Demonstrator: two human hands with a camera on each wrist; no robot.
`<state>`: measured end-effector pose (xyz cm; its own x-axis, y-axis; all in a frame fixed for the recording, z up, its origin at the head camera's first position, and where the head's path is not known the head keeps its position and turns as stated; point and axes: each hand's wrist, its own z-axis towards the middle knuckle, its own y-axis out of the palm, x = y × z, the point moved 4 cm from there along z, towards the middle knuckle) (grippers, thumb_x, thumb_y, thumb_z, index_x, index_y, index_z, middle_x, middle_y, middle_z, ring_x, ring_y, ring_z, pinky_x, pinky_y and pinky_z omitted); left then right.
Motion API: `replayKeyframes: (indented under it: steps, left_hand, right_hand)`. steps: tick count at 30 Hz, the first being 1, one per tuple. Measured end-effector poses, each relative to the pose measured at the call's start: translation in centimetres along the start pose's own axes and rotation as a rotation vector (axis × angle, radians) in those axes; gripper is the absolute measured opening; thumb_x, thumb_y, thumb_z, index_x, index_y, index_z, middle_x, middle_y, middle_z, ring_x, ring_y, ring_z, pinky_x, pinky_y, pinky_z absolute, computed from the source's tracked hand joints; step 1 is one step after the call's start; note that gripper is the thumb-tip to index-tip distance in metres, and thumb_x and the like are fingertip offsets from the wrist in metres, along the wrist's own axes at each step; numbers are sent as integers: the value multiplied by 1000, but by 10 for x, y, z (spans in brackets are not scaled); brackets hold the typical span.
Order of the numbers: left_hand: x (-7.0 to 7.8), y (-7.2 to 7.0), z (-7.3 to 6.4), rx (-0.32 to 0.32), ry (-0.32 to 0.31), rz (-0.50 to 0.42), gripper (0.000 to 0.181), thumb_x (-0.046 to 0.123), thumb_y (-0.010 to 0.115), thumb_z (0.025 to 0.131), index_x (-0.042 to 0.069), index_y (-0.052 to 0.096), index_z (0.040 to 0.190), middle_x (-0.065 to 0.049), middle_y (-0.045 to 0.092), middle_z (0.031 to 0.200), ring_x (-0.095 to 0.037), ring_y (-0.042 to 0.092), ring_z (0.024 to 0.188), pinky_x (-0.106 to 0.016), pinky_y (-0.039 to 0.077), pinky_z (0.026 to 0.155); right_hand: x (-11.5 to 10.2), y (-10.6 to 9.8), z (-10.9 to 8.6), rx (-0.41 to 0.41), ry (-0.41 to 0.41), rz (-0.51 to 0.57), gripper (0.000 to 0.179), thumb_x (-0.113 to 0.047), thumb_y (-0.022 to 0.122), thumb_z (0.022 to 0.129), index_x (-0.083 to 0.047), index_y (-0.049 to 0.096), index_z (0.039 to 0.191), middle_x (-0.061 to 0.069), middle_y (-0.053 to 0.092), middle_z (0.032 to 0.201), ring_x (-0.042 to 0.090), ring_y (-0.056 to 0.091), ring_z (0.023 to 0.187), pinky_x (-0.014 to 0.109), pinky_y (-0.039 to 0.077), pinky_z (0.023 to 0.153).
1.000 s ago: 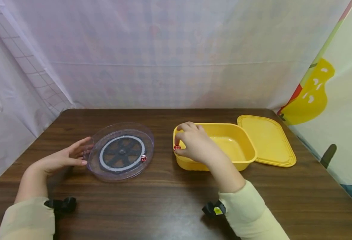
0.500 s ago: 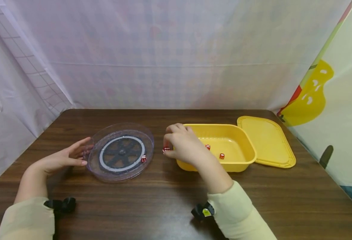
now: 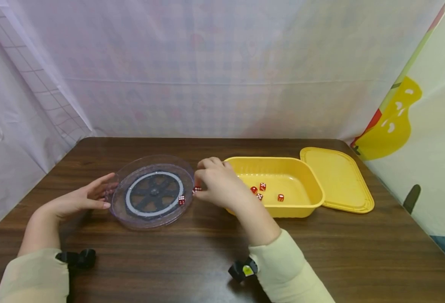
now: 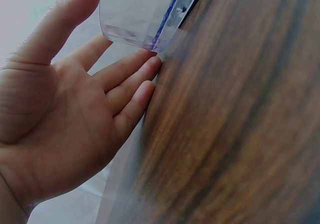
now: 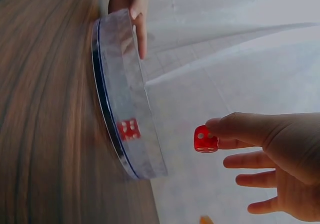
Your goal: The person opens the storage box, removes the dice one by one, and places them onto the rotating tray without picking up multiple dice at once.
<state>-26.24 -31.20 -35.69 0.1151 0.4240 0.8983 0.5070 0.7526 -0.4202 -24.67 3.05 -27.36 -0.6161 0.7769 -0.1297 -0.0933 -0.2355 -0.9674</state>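
Observation:
A clear round plastic dish (image 3: 146, 222), with a dark wheel-like pattern inside a pale ring, sits on the table's left side. One red die (image 3: 182, 200) with white pips lies in it, near its right side. My left hand (image 3: 76, 201) rests at the dish's left side, thumb and fingers extended and touching the wall. Between thumb and forefinger my right hand (image 3: 222, 186) pinches another red die (image 5: 205, 139), just beyond the dish's right rim. In the right wrist view the other fingers of that hand spread loosely. Behind the right hand, several red dice (image 3: 263, 186) lie in a yellow box (image 3: 283, 210).
A yellow lid (image 3: 337, 179) lies flat to the right of the box, partly behind it. The brown wooden table (image 3: 150, 261) ends at white curtains (image 3: 192, 75) at the back. A printed cloth (image 3: 427, 176) hangs on the right.
My right hand has moved left from over the yellow box to the dish's right side, carrying the die. More dice in the box have come into sight. The left hand has stayed in place.

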Motion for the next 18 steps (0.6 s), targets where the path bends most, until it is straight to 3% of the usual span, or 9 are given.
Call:
replayKeyframes:
  steps: [18]
  left_hand:
    - [-2,0,3,-7,4,-20,89,7,63,91,7,0,153,-33,8,152,-50,6,137,-14,35,87]
  right_hand:
    - [-34,23,17,-68,-56,-28,14,-36,72,84,-23,69,85,3,56,122,24,43,119,46,34,95]
